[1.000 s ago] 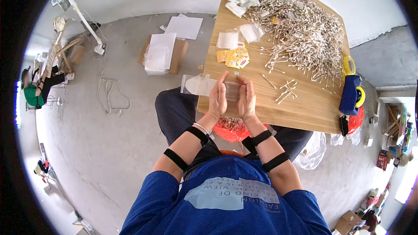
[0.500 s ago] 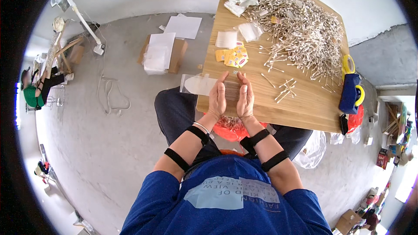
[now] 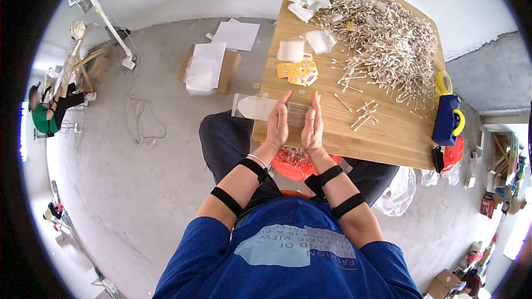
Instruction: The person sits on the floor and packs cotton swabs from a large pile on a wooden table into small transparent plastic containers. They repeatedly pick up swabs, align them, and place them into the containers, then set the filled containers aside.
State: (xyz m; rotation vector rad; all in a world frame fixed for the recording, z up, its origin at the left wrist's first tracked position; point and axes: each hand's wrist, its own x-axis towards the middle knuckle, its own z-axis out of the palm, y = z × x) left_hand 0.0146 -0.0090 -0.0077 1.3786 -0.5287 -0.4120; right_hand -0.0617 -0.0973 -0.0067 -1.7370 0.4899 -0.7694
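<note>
one row of thin, straight, brownish sticks (image 3: 299, 115) at the near edge of the flat, light-brown wooden table (image 3: 382, 144), long axis left-right, ends facing the palms. bare left hand (image 3: 277, 124) and bare right hand (image 3: 312, 125) flank it, fingers straight, neither clenched.

My left hand (image 3: 276, 125) sits by the near left corner of the tabletop (image 3: 388, 147), and my right hand (image 3: 313, 125) is a little farther along the near edge. I keep the two apart, palms turned toward each other, fingers (image 3: 286, 96) extended and pointing at the far edge, thumbs lying along the inner side. My left wrist (image 3: 270, 150) and right wrist (image 3: 315, 151) are just about level with the near edge. Behind them, my left forearm (image 3: 240, 184) and right forearm (image 3: 337, 190) slant inward from elbows spread wide, leaving my arms bent and roughly symmetrical.
</note>
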